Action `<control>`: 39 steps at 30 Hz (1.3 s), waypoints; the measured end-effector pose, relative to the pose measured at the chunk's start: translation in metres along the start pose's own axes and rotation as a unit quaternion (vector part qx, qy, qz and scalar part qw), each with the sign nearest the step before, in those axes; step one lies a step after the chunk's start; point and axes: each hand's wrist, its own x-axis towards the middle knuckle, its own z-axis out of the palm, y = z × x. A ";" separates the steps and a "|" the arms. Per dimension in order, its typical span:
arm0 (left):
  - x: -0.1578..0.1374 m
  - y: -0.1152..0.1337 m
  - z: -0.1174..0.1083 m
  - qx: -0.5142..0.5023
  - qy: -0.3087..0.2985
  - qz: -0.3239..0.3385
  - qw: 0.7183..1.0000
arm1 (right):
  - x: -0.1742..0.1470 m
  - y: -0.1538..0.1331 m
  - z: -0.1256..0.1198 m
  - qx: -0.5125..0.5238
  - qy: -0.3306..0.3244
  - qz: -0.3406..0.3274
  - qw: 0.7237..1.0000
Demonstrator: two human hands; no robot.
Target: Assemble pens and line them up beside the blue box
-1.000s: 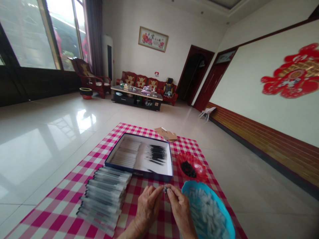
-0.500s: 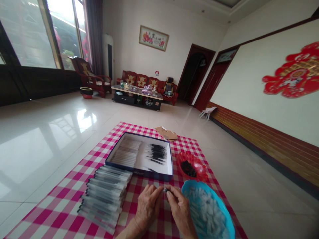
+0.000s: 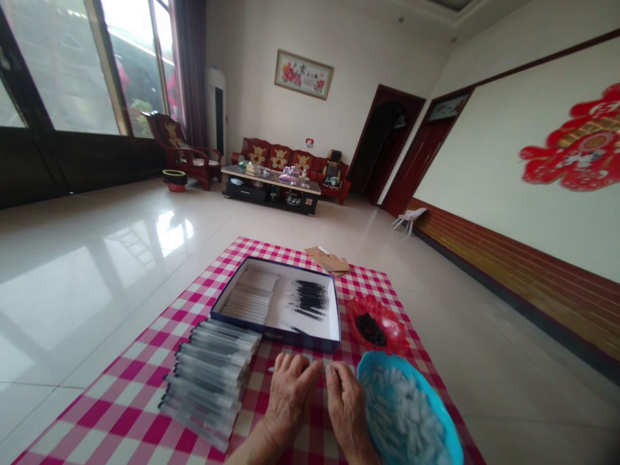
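My left hand (image 3: 290, 392) is closed around a thin translucent pen (image 3: 272, 369), whose pale end pokes out past the fingers on the left. Most of the pen is hidden by the hand. My right hand (image 3: 347, 408) pinches at the pen's other end, thumb and fingers together, fingertips almost meeting the left ones. Left of the hands lies a stack of clear pens (image 3: 208, 381) with dark ends. Close by on the right stands a blue bowl (image 3: 448, 413) full of translucent pen caps (image 3: 411, 413).
A shallow blue-edged box (image 3: 283, 309) ahead holds clear tubes (image 3: 249, 294) and black pen parts (image 3: 310, 297). Right of it, a red petal-shaped bowl (image 3: 394, 326) contains small black pieces (image 3: 371, 329). Folded cardboard (image 3: 329, 259) lies at the checked tablecloth's (image 3: 126, 387) far edge.
The hands have turned slightly, and a pale pen end now shows left of the left hand. The dark piece seen between the fingertips before is now hidden. The view has shifted a little.
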 end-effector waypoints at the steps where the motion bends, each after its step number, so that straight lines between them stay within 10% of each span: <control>1: 0.001 0.000 -0.001 0.002 -0.007 -0.001 1.000 | 0.000 0.001 0.003 -0.006 0.006 0.004 1.000; 39: -0.005 -0.002 0.004 0.016 -0.059 -0.004 0.998 | -0.011 0.016 0.020 0.037 0.035 0.041 0.998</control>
